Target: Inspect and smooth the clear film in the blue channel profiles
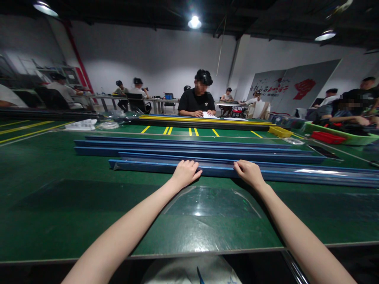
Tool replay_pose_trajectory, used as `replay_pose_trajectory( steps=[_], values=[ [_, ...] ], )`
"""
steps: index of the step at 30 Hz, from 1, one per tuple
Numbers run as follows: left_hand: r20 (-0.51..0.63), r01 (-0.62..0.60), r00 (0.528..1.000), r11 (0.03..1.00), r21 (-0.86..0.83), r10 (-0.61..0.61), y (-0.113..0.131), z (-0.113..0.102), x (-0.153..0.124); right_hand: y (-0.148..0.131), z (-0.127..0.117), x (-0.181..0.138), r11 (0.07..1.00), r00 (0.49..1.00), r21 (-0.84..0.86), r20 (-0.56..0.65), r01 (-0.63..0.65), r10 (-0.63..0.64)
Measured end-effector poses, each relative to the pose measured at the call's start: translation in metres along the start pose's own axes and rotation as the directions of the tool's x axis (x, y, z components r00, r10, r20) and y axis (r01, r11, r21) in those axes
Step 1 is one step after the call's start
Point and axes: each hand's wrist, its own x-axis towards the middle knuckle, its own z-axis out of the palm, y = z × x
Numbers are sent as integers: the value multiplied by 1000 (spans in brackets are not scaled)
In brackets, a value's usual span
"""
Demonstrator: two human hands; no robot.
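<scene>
Several long blue rails lie side by side across the green table (59,205). Both my hands rest on the nearest blue rail (216,170). My left hand (186,172) has its fingers curled over the rail's near edge. A short way to the right, my right hand (249,172) grips the same rail with fingers bent over its top. A sheet of clear plastic (207,207) lies flat on the table between my forearms.
Behind the blue rails lies a black and yellow rail (204,121). A person in black sits opposite at the far side. Yellow (280,132), red (328,137) and green trays stand at the right. White plastic bags (83,124) lie at the back left. Other people sit further off.
</scene>
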Motion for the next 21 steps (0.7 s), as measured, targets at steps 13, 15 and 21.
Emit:
replay_pose_trajectory(
  steps=[13,15,21],
  values=[
    [5,4,1000,1000,-9,-4,0,0,0,-1,-1,0,1000,1000,1,6,-8,8],
    [9,4,1000,1000,-7,-4,0,0,0,-1,-1,0,1000,1000,4,4,-8,8],
    [15,1,1000,1000,-9,0,0,-1,1,0,-1,0,1000,1000,5,8,1,-1]
  ],
)
